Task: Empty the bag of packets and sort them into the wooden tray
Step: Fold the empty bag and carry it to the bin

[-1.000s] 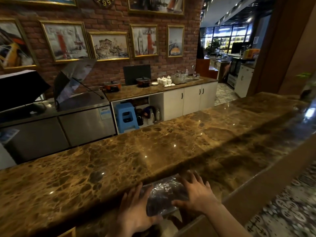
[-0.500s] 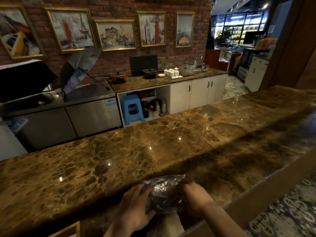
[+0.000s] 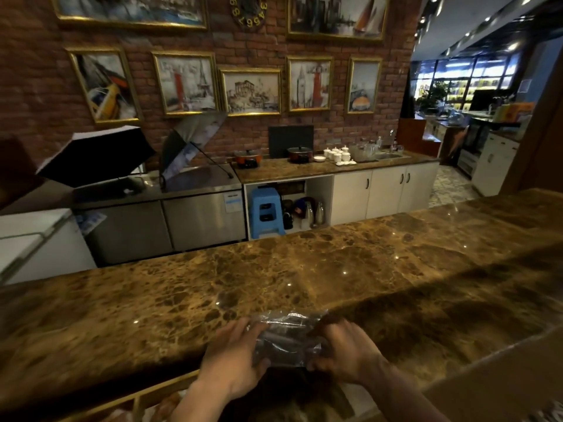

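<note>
1. Your left hand (image 3: 234, 357) has its grip closed on the left end of the clear plastic bag (image 3: 286, 339), fingers over the top and thumb underneath.
2. Your right hand (image 3: 347, 351) clamps the right end the same way.
3. The bag sits at the near edge of the marble worktop (image 3: 304, 269) — dark contents show through, too blurred to identify.
4. A pale wooden edge (image 3: 137, 397) — possibly the tray — shows at near left.
</note>
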Demonstrator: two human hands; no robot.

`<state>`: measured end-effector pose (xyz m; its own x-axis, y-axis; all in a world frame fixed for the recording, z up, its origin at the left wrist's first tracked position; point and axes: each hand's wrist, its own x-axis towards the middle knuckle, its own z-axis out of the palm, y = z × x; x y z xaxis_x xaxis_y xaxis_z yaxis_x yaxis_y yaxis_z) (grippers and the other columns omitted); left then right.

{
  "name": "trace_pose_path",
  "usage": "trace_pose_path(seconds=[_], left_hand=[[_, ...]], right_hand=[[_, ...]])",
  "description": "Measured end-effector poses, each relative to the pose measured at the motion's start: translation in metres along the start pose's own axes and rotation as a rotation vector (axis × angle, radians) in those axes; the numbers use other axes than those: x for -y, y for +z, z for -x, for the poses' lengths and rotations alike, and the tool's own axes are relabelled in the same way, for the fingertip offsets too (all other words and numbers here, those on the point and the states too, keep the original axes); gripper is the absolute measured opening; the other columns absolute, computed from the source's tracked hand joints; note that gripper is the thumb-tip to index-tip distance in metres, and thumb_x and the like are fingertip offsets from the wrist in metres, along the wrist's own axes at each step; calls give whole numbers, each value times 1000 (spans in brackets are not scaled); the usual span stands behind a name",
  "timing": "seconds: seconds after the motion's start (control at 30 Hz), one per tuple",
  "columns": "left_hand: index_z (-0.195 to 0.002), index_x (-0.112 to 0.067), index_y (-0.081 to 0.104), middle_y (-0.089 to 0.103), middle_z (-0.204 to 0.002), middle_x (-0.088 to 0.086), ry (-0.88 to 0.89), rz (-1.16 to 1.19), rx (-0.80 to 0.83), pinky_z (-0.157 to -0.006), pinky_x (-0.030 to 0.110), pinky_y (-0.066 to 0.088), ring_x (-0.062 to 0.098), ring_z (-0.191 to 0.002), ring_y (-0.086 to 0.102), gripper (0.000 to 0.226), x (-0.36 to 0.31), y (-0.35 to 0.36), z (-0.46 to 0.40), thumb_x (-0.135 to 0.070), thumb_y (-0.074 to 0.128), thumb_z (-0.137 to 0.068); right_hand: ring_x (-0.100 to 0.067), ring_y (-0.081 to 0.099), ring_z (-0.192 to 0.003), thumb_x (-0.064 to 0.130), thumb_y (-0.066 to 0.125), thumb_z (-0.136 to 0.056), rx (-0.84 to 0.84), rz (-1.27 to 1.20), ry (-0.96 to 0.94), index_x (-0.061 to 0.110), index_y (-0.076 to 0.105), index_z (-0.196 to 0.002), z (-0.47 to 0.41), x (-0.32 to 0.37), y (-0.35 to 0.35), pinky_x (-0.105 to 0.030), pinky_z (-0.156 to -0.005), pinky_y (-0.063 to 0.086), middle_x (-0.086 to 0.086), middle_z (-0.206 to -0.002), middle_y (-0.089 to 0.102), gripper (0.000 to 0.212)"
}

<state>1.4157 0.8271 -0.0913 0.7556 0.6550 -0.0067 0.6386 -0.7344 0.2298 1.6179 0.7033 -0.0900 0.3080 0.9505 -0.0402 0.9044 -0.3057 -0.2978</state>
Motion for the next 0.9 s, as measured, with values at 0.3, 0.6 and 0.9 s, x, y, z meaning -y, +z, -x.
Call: trace_pose_path(seconds=[0.3, 0.6, 0.9], left_hand=[[-141, -47, 38, 33, -155, -17, -50, 69, -248, -112, 34, 38, 16, -138, 38, 61, 53, -74, 78, -51, 63, -86], [-144, -40, 37, 34, -154, -14, -110, 1, -431, -115, 35, 33, 15, -141, 33, 62, 99, -153, 179, -47, 63, -88], [-141, -37, 44, 41, -151, -12, -257, -24, -588, -108, 29, 36, 13, -137, 41, 60, 151, -198, 311, -46, 68, -87]], right_hand=[[-18, 47, -133, 44, 71, -85, -114, 160, -182, 35, 54, -138, 19, 104, -42, -33, -110, 42, 7, -150, 46, 56], [-9, 44, -132, 43, 68, -90, -315, 161, -361, 34, 54, -137, 56, 226, -77, -28, -109, 43, 11, -144, 48, 50], [-14, 39, -139, 44, 65, -93, -294, 165, -498, 38, 52, -136, 94, 355, -73, -34, -113, 37, 11, -150, 40, 46]])
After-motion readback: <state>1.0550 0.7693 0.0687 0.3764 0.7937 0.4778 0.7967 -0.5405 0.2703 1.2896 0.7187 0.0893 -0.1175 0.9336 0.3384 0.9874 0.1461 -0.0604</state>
